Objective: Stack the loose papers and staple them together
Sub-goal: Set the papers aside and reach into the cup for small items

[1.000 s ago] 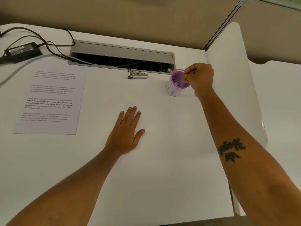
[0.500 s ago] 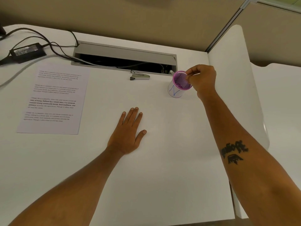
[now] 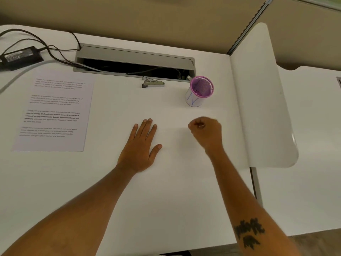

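Note:
A printed sheet of paper point(image 3: 55, 109) lies flat on the left of the white desk point(image 3: 175, 196). A small silver stapler point(image 3: 153, 84) rests at the back centre, in front of the cable slot. My left hand point(image 3: 142, 146) lies palm down on the desk, fingers stretched out, holding nothing. My right hand point(image 3: 206, 132) hovers just right of it, fingers curled in with thumb and fingertips pinched. I see nothing between them. A faint straight edge runs between the two hands; whether it is a blank sheet I cannot tell.
A purple mesh cup point(image 3: 193, 100) with a white label stands behind my right hand. An open grey cable slot point(image 3: 132, 58) runs along the back. A black power adapter point(image 3: 20, 57) and cords lie at the back left. A white divider panel point(image 3: 262, 100) bounds the right side.
My right hand has left the rim of the purple cup and come toward me, down to the desk beside my left hand. The left hand has stayed flat.

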Tool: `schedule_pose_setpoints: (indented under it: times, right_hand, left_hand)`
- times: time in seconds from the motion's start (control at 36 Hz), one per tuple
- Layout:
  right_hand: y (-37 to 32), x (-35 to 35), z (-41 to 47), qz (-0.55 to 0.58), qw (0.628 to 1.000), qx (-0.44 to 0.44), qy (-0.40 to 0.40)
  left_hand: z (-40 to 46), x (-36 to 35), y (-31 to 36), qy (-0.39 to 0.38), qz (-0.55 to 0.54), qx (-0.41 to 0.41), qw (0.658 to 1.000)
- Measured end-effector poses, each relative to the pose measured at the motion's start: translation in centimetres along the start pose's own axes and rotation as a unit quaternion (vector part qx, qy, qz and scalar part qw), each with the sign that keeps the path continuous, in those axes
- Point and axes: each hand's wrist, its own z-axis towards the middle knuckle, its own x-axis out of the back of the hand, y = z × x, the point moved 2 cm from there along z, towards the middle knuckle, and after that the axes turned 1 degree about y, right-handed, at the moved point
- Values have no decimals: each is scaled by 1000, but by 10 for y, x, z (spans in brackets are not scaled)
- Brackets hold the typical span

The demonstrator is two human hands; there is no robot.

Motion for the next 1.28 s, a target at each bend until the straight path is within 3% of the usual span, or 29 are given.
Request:
schedule_pose_setpoints:
  times: [0.11,0.42,0.86,1.28]
  right_hand:
    - [32,-17,-24,-79,997,-21,9]
    - [36,-35,-35,-84,995,-10,54]
    - [31,-46,-26,-141,989,-16,45]
    - [7,-56,-27,-264,964,-16,-28]
  left_hand:
    - [0,0,0,2,3,0,1000]
    - [0,0,1,2,7,1,1000]
    - [0,-1,1,5,1,2,1000]
    - [0,-1,1,2,-2,6,1000]
